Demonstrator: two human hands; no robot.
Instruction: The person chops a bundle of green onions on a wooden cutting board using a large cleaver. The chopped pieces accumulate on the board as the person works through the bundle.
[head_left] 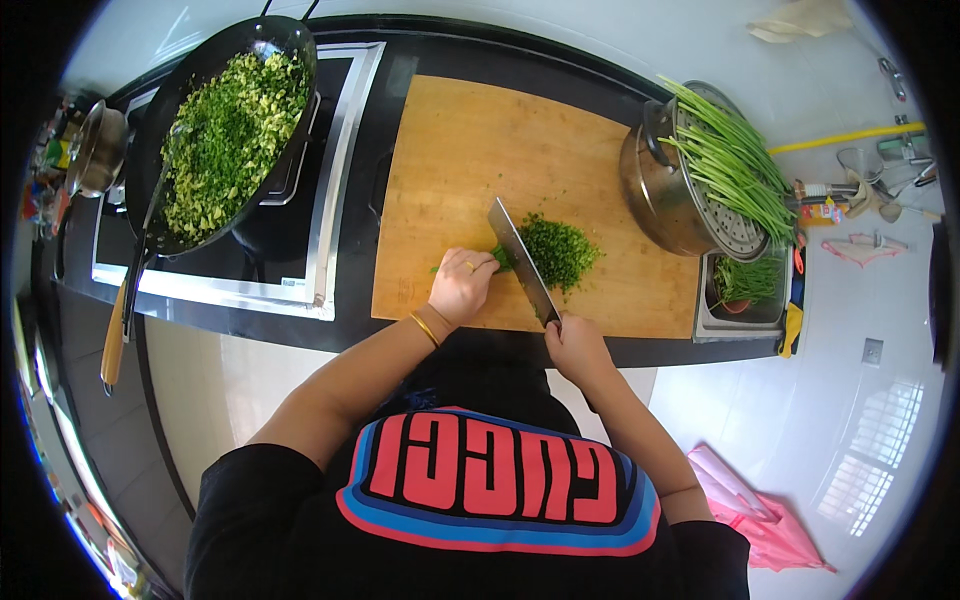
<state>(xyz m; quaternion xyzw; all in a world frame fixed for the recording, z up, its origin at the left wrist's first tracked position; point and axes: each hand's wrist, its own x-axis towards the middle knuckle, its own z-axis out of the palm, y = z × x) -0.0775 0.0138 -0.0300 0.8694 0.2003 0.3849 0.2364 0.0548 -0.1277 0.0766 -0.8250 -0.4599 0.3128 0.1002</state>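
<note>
On the wooden cutting board (470, 140), my right hand (580, 350) is closed round the handle of a cleaver (523, 262). Its blade stands on edge, slanting away to the left. My left hand (464, 284), with curled fingers, presses a small bunch of garlic chives (503, 257) against the board just left of the blade. Most of that bunch is hidden under the fingers. To the right of the blade lies a heap of finely chopped garlic chives (560, 250), with a few loose bits scattered round it.
At left, a wok (150, 130) full of chopped greens and yellow bits (235, 140) sits on the stove. A steel steamer pot (650, 190) at right carries long uncut chives (735, 165). Beside it, a sink (745, 320) holds more greens.
</note>
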